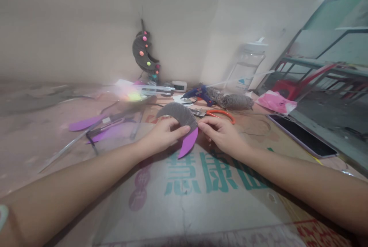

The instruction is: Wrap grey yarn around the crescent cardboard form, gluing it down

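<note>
Clear part-filled bottle (245, 68) beyond hands (166, 134) (222, 134) and grey-purple crescent (180, 113)

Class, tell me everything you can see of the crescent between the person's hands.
The crescent is mostly covered in closely wound grey strands that look like yarn. Its lower end is bare, bright purple, smooth and pointed, like card or foam. It arches upward, held over a printed board. The left hand grips it, thumb on its face; the right hand's fingertips are at its outer edge, contact unclear.
</note>
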`<state>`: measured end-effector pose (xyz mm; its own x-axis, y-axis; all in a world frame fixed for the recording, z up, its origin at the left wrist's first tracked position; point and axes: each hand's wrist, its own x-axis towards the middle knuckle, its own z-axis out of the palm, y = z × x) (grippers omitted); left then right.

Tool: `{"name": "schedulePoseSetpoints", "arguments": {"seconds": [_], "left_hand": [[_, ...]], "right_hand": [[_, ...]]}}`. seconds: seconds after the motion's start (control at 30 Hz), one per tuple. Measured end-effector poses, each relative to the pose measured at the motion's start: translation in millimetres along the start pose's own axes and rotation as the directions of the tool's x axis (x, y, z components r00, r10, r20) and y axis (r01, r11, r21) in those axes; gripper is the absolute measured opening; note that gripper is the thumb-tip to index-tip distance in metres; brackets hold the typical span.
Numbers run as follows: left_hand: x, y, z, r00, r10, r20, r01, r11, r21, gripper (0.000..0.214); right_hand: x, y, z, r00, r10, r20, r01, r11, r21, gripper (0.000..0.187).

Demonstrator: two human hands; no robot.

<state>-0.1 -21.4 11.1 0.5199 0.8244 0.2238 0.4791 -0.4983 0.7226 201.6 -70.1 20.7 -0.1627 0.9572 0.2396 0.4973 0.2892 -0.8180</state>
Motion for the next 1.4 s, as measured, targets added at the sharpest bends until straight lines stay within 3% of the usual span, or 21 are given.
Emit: {"name": "schedulePoseSetpoints", "arguments": {"seconds": [0.17, 0.33, 0.43, 0.57, 0.77, 0.97, 1.1, 1.23, 1.4], "left_hand": [[2.2, -5.7, 0.3, 0.995, -0.025, 0.098, 0.034, 0.996, -0.087, 0.049], [2.3, -5.7, -0.7, 0.998, -0.052, 0.023, 0.055, 0.99, -0.129, 0.049], [1.8, -5.2, -1.2, 0.997, -0.068, -0.03, 0.064, 0.99, -0.125, 0.049], [2.4, -6.1, -0.5, 0.992, -0.11, -0.056, 0.101, 0.984, -0.143, 0.05], [3.7, -8.0, 1.5, 0.981, -0.165, -0.104, 0.147, 0.975, -0.166, 0.048], [1.1, 0.7, -0.3, 0.981, -0.17, -0.095, 0.158, 0.98, -0.122, 0.048], [1.6, -1.1, 0.3, 0.984, -0.144, -0.103, 0.132, 0.985, -0.115, 0.048], [2.4, -4.5, 0.9, 0.989, -0.115, -0.091, 0.104, 0.987, -0.119, 0.049], [3.3, -5.2, 0.6, 0.987, -0.104, -0.122, 0.093, 0.991, -0.095, 0.045]], "right_hand": [[-0.1, 0.5, -0.1, 1.0, 0.0, 0.018, 0.0, 1.0, 0.018, 0.025], [-0.1, 1.9, 1.6, 1.0, 0.015, 0.009, -0.016, 0.994, 0.108, 0.028], [1.1, 4.8, 1.5, 0.995, 0.019, -0.1, 0.003, 0.978, 0.209, 0.028], [2.3, 10.3, 0.9, 0.976, -0.029, -0.214, 0.091, 0.954, 0.287, 0.011], [-0.3, 9.1, 1.5, 0.977, -0.125, -0.173, 0.148, 0.98, 0.131, 0.011], [-1.3, 0.6, 1.0, 0.984, -0.119, -0.129, 0.124, 0.992, 0.032, 0.021], [-0.5, 1.3, 3.1, 0.983, -0.126, -0.132, 0.131, 0.991, 0.03, 0.009], [0.4, 3.8, 3.2, 0.978, -0.141, -0.154, 0.145, 0.989, 0.018, 0.021], [0.5, 5.0, 3.4, 0.983, -0.133, -0.129, 0.139, 0.989, 0.04, 0.016]]}}
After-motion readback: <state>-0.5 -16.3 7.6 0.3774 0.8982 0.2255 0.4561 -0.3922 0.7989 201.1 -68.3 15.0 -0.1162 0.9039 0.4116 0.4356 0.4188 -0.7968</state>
